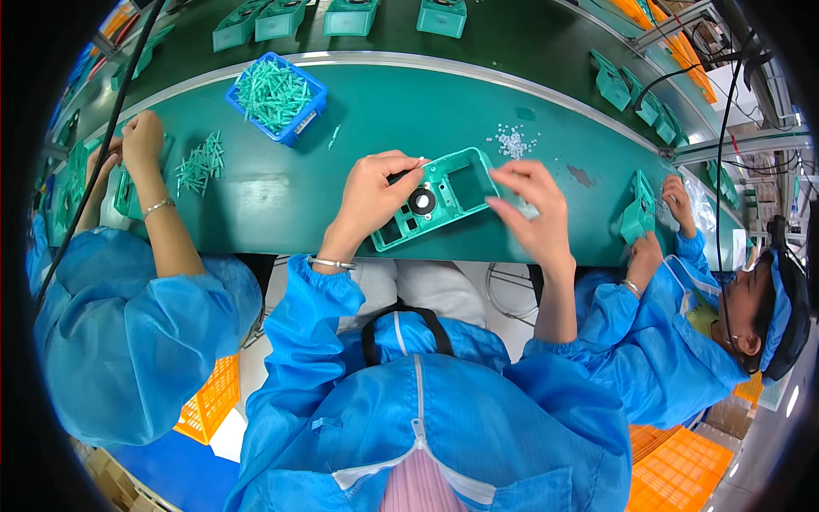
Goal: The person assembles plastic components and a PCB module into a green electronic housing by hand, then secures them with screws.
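My left hand [374, 198] grips the left side of a green plastic housing [439, 222], its thumb and fingers pressed together at the upper edge. The housing is an open rectangular shell, tilted so its right end lies farther away. Inside it sit a round black part with a white centre [422, 201] and a large rectangular opening. My right hand [539, 212] is by the housing's right end, thumb and fingers apart and slightly blurred. Nothing shows between those fingers. Just beyond my right hand lies a scatter of small whitish pieces [514, 142].
A blue bin [317, 109] of green plastic strips stands at the back left, with a loose pile of strips [201, 164] nearer the left co-worker's hands [142, 141]. At right, another person holds a similar housing [638, 210]. More housings [351, 19] line the belt behind a metal rail [375, 58].
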Demonstrator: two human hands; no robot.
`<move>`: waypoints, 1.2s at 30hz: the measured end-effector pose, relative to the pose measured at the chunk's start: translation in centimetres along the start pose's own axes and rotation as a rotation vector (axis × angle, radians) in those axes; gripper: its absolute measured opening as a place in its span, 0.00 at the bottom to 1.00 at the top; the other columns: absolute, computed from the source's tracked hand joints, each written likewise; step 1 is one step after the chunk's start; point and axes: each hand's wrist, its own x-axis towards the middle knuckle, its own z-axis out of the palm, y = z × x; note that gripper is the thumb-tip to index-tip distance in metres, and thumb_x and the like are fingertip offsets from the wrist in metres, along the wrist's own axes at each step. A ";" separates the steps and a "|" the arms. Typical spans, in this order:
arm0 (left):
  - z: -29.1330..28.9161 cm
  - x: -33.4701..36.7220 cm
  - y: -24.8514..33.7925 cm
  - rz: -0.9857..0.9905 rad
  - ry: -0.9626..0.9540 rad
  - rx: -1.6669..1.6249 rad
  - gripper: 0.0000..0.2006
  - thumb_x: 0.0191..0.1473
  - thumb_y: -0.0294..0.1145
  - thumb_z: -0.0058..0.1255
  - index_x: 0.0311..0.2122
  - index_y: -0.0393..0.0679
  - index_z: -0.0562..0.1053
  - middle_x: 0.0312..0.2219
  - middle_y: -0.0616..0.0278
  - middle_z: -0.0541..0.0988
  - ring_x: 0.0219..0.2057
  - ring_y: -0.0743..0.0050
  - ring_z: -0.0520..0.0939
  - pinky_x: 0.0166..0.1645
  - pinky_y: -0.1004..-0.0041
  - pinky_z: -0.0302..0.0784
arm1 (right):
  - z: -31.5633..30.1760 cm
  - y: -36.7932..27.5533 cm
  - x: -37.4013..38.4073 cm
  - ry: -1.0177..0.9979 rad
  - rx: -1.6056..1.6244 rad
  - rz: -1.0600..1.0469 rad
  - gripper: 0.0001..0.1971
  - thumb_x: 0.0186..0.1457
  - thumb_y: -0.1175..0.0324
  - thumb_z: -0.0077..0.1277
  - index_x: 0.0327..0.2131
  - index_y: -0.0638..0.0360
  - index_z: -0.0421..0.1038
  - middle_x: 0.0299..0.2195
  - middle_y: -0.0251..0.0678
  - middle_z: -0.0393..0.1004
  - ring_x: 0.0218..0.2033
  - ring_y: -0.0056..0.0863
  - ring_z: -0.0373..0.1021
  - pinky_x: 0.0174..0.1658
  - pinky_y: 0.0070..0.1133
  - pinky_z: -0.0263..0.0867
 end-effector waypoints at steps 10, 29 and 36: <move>-0.5 0.0 -0.5 -0.032 -0.042 -0.025 0.13 0.55 0.27 0.61 0.46 0.38 0.85 0.33 0.59 0.85 0.33 0.73 0.84 0.42 0.73 0.79 | 0.9 -1.2 -0.7 -0.184 -0.208 -0.062 0.22 0.39 0.77 0.72 0.43 0.54 0.82 0.53 0.37 0.71 0.35 0.33 0.69 0.39 0.31 0.70; -3.9 -4.8 0.7 0.151 0.277 0.097 0.18 0.54 0.17 0.56 0.51 0.39 0.82 0.42 0.55 0.84 0.44 0.63 0.85 0.49 0.70 0.78 | 1.1 -0.7 -0.7 -0.167 -0.215 -0.029 0.12 0.41 0.75 0.72 0.31 0.58 0.81 0.43 0.36 0.67 0.35 0.33 0.69 0.36 0.31 0.70; -4.2 -6.4 1.1 0.091 0.285 0.135 0.20 0.55 0.16 0.55 0.53 0.40 0.81 0.40 0.55 0.85 0.41 0.63 0.85 0.50 0.68 0.78 | 1.5 -0.7 -0.3 -0.188 -0.194 -0.038 0.12 0.40 0.77 0.72 0.32 0.60 0.81 0.42 0.37 0.68 0.34 0.32 0.69 0.35 0.30 0.69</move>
